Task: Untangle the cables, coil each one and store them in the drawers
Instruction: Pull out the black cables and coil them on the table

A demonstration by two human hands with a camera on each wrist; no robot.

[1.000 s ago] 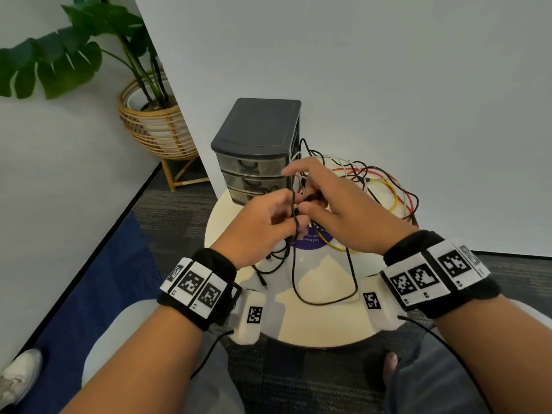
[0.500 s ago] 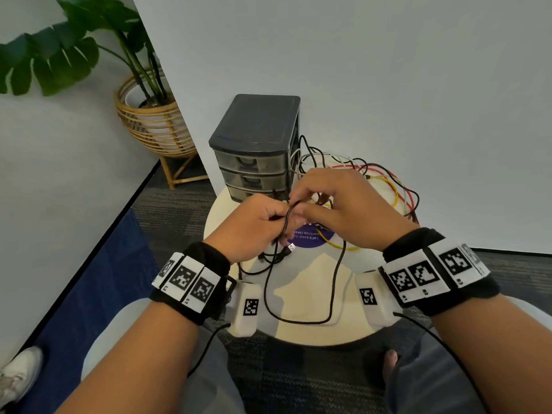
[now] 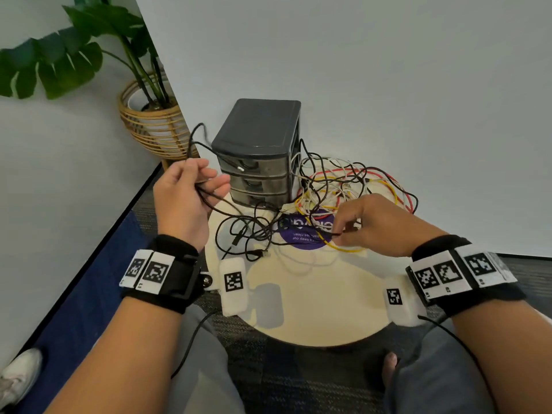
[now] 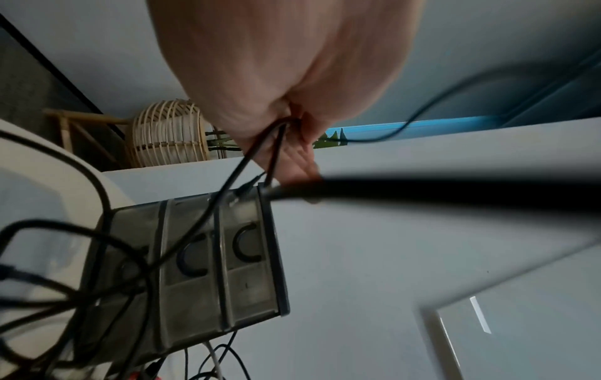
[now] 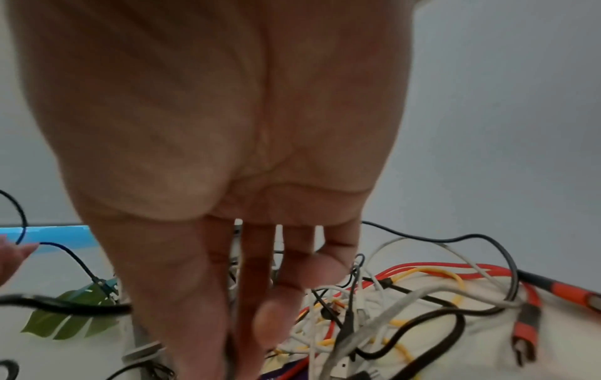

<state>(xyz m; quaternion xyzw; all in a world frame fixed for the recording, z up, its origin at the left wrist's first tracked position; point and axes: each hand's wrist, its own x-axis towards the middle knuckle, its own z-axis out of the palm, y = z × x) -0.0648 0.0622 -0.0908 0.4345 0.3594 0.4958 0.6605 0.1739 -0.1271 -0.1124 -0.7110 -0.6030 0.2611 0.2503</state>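
A thin black cable (image 3: 239,222) trails in loose loops at the table's 9 o'clock — uncoiled. At 2 o'clock a red, yellow and white cable tangle (image 3: 343,186) lies heaped beside the grey three-drawer unit (image 3: 257,150) — drawers closed.

A dark grey drawer unit (image 3: 259,135) with smoky translucent drawer fronts stands at the far side of a cream round table (image 3: 313,309), which carries a purple sticker (image 3: 301,237) with white lettering. To its right lies a tangle of cables (image 3: 352,186) in black, white, red and yellow. Far left, green leaves (image 3: 59,58) rise from a tan rattan planter (image 3: 149,127), beside a blue carpet strip (image 3: 68,294).
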